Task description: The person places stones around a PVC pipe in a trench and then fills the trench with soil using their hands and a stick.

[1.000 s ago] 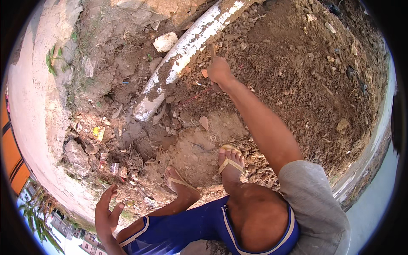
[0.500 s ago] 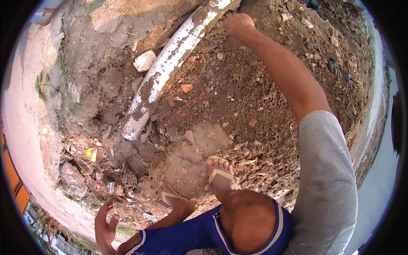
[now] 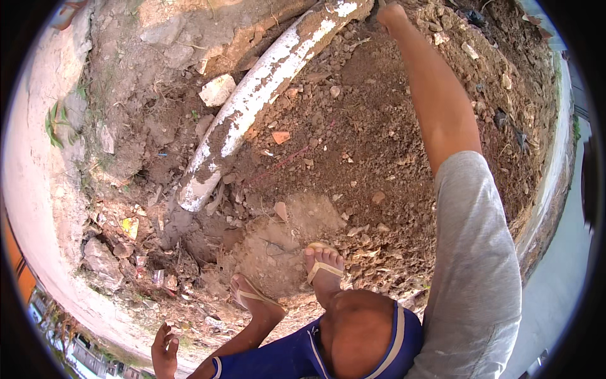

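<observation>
A long white pipe [image 3: 252, 104], crusted with brown soil, lies slanting across the dirt from the top to the left of centre. Beyond its far end, at the upper edge, my right hand [image 3: 392, 19] is closed with the arm stretched out. Whatever its fingers may grip is hidden from view. Low at the left, my left hand [image 3: 165, 354] hangs over the ground beside my knee, its fingers loosely bent and apart, with nothing in it. A pale stone block [image 3: 217, 90] rests against the pipe's left side.
Loose soil with pebbles [image 3: 379, 139] spreads right of the pipe. An orange shard [image 3: 281, 136] lies there. My sandalled feet [image 3: 324, 262] stand on packed earth below the pipe. A rock [image 3: 103, 259] and a yellow scrap [image 3: 129, 227] lie left. Pale walls [image 3: 38, 170] border the ground.
My right hand has moved farther away and to the right, the arm straightening. My left hand has sunk toward the lower edge. The pipe appears to lie in the same place.
</observation>
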The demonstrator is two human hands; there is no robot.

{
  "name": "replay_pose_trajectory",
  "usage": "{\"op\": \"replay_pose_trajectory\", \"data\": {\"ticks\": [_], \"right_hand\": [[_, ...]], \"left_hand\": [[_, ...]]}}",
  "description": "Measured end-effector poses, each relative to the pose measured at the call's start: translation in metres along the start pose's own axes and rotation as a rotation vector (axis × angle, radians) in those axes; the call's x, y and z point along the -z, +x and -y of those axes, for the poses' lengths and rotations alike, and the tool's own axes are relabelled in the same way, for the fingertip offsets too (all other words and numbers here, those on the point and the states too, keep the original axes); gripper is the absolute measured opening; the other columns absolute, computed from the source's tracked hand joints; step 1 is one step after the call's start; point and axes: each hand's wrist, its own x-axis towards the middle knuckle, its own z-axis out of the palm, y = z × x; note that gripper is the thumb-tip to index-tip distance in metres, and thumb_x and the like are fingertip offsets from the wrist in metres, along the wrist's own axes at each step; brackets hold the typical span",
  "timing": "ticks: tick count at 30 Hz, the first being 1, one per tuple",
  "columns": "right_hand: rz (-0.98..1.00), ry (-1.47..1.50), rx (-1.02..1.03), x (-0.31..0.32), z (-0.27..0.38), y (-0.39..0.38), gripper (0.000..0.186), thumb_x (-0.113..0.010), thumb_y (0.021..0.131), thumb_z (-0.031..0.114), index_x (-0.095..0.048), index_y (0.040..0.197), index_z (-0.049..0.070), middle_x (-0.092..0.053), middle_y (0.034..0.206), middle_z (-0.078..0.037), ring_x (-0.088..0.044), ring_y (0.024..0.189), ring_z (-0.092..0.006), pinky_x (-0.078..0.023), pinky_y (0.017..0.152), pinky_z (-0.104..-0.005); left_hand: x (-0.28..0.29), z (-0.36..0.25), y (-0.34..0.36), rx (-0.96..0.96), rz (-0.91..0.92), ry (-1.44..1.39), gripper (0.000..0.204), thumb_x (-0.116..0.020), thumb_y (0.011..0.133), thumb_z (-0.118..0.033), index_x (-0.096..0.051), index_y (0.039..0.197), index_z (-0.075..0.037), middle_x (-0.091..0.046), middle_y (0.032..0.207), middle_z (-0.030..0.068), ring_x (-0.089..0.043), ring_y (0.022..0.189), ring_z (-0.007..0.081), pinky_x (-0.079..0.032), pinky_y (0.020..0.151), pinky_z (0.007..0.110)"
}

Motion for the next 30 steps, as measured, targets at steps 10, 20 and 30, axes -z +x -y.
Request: {"op": "replay_pose_trajectory", "data": {"ticks": [10,20,30], "right_hand": [[0.225,-0.354,0.223,-0.058,0.081,-0.057,0.020,-0.068,0.086,0.025,-0.082,0.091,0.011,-0.076,0.101,-0.013,-0.073,0.096,-0.0262,-0.059,0.081,-0.0419],[0.332,0.094,0.326,-0.033,0.146,-0.237,0.028,-0.054,0.092,0.008,-0.071,0.111,-0.005,-0.073,0.107,-0.022,-0.073,0.096,-0.0348,-0.060,0.084,-0.0436],[0.254,0.242,-0.070,0.006,0.137,-0.321,0.045,-0.046,0.099,0.006,-0.046,0.144,0.001,-0.071,0.106,-0.020,-0.071,0.100,-0.0356,-0.059,0.081,-0.0465]], "left_hand": [[-0.001,-0.042,0.011,-0.131,-0.025,0.064,0.047,-0.064,0.094,-0.004,-0.055,0.140,-0.003,-0.063,0.135,0.0136,-0.064,0.114,0.0241,-0.051,0.095,0.034],[-0.003,-0.114,0.015,-0.330,-0.030,0.398,0.052,-0.067,0.094,-0.012,-0.052,0.143,-0.003,-0.059,0.139,0.0198,-0.060,0.122,0.0342,-0.048,0.101,0.040],[0.001,-0.181,0.039,-0.493,0.031,0.505,0.060,-0.069,0.086,-0.007,-0.051,0.144,-0.006,-0.056,0.141,0.0207,-0.053,0.131,0.0375,-0.042,0.109,0.042]]}}
